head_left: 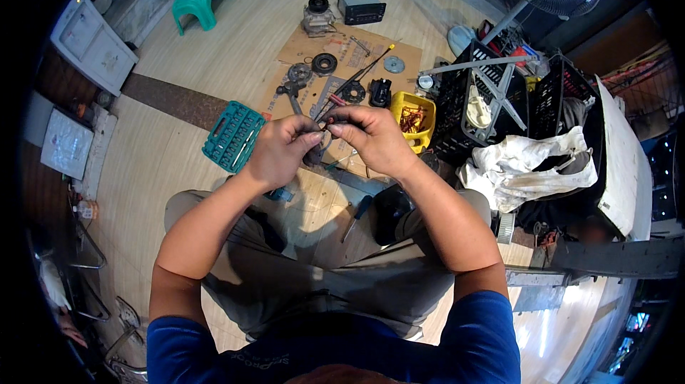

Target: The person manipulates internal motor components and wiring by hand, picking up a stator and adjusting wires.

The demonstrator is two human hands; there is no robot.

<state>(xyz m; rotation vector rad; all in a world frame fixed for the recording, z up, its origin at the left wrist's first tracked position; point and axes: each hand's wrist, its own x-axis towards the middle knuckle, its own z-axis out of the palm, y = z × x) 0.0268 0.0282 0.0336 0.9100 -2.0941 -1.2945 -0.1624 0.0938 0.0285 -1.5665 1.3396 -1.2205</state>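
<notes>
in the head view, the left hand (285,143) and the right hand (369,140) meet fingertip to fingertip – thumbs and forefingers closed on a small dark piece (327,126) pinched between them, its exact shape too small to tell. the piece is held up in front of the knees, over the near part of a flat brown cardboard sheet (300,47) on the floor.

just left of the left hand lies an open teal plastic tool case (241,110). right of the right hand stands a yellow plastic bin (421,143) holding copper-coloured small parts (412,119). farther on the cardboard are a black round ring-shaped part (324,63) and a pale blue-grey disc (394,63). beyond them sit a silver metal machine unit with a black pulley (318,18) and, to its right, a boxy silver-and-black car radio (362,8). a green plastic stool (203,0) stands far left. nearer, between the feet, lies a blue-handled screwdriver (362,208) – well to the right, a white cloth (506,163) is heaped near a black plastic crate (449,98).
</notes>
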